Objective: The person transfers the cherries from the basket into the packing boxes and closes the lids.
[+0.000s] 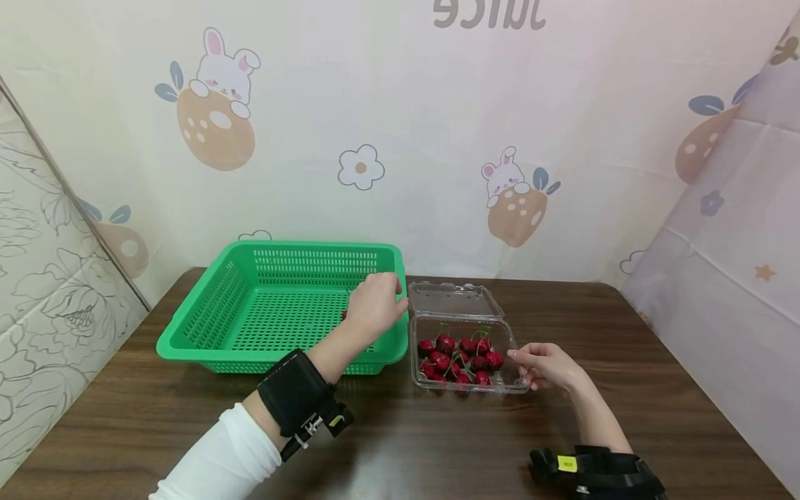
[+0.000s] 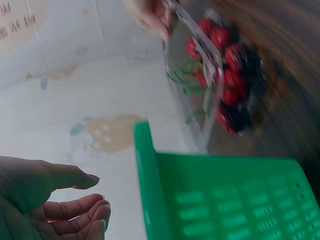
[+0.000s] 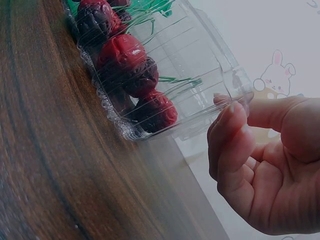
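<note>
My left hand [image 1: 375, 303] is over the right side of a green plastic basket [image 1: 215, 347]. In the left wrist view its thumb and loosely bent fingers stand apart with nothing between them. A bit of a red cherry [image 1: 344, 314] shows inside the basket beside this hand, which hides the rest. To the right, a clear plastic clamshell box [image 1: 455, 319] stands with its lid raised and holds several dark red cherries [image 1: 440, 360] with green stems. My right hand [image 1: 550, 366] pinches the box's right rim between thumb and forefinger, plain in the right wrist view.
Both containers rest on a dark brown wooden table [image 1: 437, 444]. Behind them hangs a pale curtain [image 1: 425, 208] printed with rabbits and fruit. Another patterned panel [image 1: 56, 298] borders the table at left.
</note>
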### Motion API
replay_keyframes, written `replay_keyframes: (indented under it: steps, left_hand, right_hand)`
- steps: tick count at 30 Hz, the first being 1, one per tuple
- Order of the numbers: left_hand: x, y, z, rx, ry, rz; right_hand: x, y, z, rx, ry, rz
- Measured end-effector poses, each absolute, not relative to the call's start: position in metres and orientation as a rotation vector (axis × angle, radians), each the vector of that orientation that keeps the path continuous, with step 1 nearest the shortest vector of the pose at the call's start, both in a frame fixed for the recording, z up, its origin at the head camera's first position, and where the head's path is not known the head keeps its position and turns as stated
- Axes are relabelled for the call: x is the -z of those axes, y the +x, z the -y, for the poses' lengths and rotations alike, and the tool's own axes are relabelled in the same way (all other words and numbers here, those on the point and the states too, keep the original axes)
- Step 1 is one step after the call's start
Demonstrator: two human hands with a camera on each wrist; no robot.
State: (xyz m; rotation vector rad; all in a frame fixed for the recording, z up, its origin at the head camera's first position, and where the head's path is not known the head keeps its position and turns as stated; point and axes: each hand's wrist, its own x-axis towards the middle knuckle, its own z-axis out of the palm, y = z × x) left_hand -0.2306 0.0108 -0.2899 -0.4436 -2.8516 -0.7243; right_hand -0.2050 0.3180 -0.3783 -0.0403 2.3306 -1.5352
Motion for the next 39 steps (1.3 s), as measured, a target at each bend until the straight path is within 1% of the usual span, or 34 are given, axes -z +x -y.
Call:
replay_keyframes:
  steps: [12, 18, 32, 39]
  left_hand:
    - [0.302, -0.257, 0.009, 0.852, -0.258, 2.872]
    - [0.312, -0.269, 0.019, 0.908, -0.221, 2.807]
    - [0.329, -0.287, 0.04, 0.984, 0.001, 2.911]
    - [0.332, -0.294, 0.045, 1.035, 0.018, 2.977]
  right_hand:
    - [0.379, -0.203, -0.318, 1.538, -0.03, -2.328]
    - [0.38, -0.203, -0.318, 1.54, -0.017, -2.325]
    - [0.38, -0.204, -0.317, 1.556, 0.001, -2.317]
    - [0.379, -0.204, -0.317, 1.56, -0.001, -2.319]
